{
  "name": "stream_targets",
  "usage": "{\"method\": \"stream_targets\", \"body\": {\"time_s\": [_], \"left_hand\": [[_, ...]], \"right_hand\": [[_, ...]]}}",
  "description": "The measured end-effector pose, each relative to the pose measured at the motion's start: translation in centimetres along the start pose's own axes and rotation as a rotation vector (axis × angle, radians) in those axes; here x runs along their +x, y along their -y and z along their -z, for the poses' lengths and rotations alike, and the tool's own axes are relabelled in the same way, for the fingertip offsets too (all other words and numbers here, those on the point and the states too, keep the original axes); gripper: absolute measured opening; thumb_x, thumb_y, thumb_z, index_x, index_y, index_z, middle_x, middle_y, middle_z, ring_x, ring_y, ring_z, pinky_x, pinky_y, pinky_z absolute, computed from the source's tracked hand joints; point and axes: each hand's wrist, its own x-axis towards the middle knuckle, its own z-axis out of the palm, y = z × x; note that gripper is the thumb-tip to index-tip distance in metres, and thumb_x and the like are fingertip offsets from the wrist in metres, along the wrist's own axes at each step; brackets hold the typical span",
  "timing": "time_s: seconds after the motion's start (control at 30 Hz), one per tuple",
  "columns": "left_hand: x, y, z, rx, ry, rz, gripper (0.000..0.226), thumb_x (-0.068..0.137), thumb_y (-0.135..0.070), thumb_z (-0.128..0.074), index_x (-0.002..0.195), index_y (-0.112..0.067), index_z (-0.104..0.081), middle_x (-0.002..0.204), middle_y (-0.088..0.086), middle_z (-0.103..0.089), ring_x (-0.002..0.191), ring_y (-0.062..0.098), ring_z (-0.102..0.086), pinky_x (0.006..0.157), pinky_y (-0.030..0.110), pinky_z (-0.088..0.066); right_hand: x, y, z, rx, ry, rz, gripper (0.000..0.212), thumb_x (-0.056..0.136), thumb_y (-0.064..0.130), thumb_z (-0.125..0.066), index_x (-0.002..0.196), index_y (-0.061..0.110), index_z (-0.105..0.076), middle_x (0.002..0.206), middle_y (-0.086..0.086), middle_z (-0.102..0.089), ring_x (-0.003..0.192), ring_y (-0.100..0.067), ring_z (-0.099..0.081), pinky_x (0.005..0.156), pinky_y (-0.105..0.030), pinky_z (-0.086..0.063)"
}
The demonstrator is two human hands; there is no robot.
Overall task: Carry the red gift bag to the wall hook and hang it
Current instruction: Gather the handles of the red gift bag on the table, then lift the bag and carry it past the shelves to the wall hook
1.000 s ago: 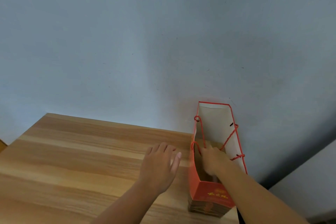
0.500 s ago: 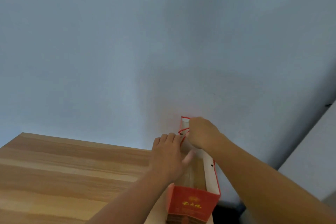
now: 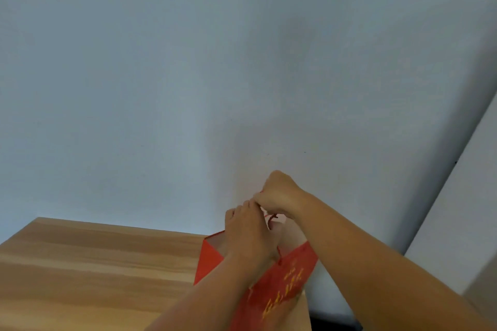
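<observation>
The red gift bag [image 3: 285,279] with gold lettering and a white inside is lifted above the right end of the wooden table [image 3: 94,263], tilted toward me. My right hand [image 3: 279,192] is closed on its red cord handles above the bag's mouth. My left hand [image 3: 248,231] lies over the bag's opening, fingertips touching the cords beside my right hand; its grip is partly hidden. No wall hook shows in this view.
A plain pale blue-grey wall [image 3: 215,75] fills most of the view. A white panel or cabinet side [image 3: 468,209] stands at the right. A dark gap lies below the table's right edge.
The bag has come up off the table and tilted. My right hand rose with the cords, and my left hand moved onto the bag's mouth. The view tipped upward.
</observation>
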Motion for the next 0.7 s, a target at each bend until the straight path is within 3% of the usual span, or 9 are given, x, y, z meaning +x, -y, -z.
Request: {"method": "stream_targets", "body": {"time_s": [0.07,0.1,0.2,0.3,0.43,0.57,0.7], "left_hand": [[-0.5,0.3,1.1,0.023,-0.024,-0.033,0.017,0.079,-0.034,-0.058,0.085,-0.021,-0.066,0.082,-0.003,-0.072,0.079,0.021,-0.063,0.093,0.036,-0.042],[-0.7,0.5,1.8,0.056,-0.027,-0.053,0.016,0.079,-0.032,-0.058,0.082,-0.019,-0.068,0.078,-0.001,-0.073,0.076,0.023,-0.063,0.092,0.037,-0.043],[-1.1,1.4,4.0,0.090,-0.044,-0.104,0.019,0.080,-0.028,-0.060,0.076,-0.016,-0.075,0.070,0.004,-0.075,0.069,0.025,-0.064,0.083,0.034,-0.046],[-1.4,2.2,6.5,0.080,-0.075,-0.139,0.022,0.076,-0.028,-0.060,0.080,-0.017,-0.080,0.068,0.003,-0.077,0.064,0.020,-0.067,0.066,0.033,-0.055],[-2.8,3.8,11.0,0.143,-0.089,-0.152,0.020,0.076,-0.024,-0.063,0.084,-0.020,-0.081,0.073,-0.001,-0.077,0.068,0.017,-0.068,0.060,0.028,-0.047],[-5.6,7.2,16.2,0.151,-0.114,-0.059,0.016,0.082,-0.018,-0.065,0.089,-0.020,-0.080,0.076,-0.005,-0.076,0.072,0.013,-0.067,0.064,0.027,-0.049],[-9.2,10.2,19.9,0.199,-0.134,-0.009,0.017,0.086,-0.018,-0.064,0.095,-0.020,-0.079,0.080,-0.006,-0.075,0.075,0.011,-0.066,0.068,0.028,-0.051]], "right_hand": [[-0.7,-0.3,0.2,0.045,0.044,0.045,0.008,0.079,0.007,-0.072,0.076,0.002,-0.067,0.074,-0.012,-0.068,0.078,-0.029,-0.074,0.077,-0.037,-0.063],[-1.1,-0.5,0.3,0.058,0.060,0.064,0.004,0.077,0.006,-0.071,0.078,0.004,-0.067,0.077,-0.011,-0.067,0.078,-0.028,-0.074,0.078,-0.037,-0.063],[-2.3,-1.2,0.8,0.035,0.109,0.111,0.009,0.075,0.001,-0.072,0.084,0.001,-0.073,0.081,-0.008,-0.071,0.070,-0.020,-0.064,0.066,-0.032,-0.055],[-3.4,-1.3,0.5,-0.149,0.120,0.214,0.015,0.079,0.000,-0.076,0.094,0.005,-0.077,0.090,-0.011,-0.076,0.077,-0.024,-0.071,0.062,-0.031,-0.054],[-4.2,-0.9,-2.3,-0.468,-0.011,0.394,0.011,0.085,-0.002,-0.063,0.083,0.008,-0.062,0.097,-0.016,-0.069,0.091,-0.034,-0.070,0.071,-0.037,-0.053],[-4.3,0.6,-4.4,-0.280,-0.054,0.565,0.011,0.086,0.007,-0.061,0.078,0.014,-0.060,0.086,-0.003,-0.053,0.079,-0.027,-0.061,0.066,-0.034,-0.048],[-6.1,4.6,-7.0,-0.115,-0.012,0.717,0.019,0.089,0.009,-0.062,0.075,0.021,-0.057,0.082,0.004,-0.047,0.074,-0.018,-0.054,0.060,-0.021,-0.037]]}}
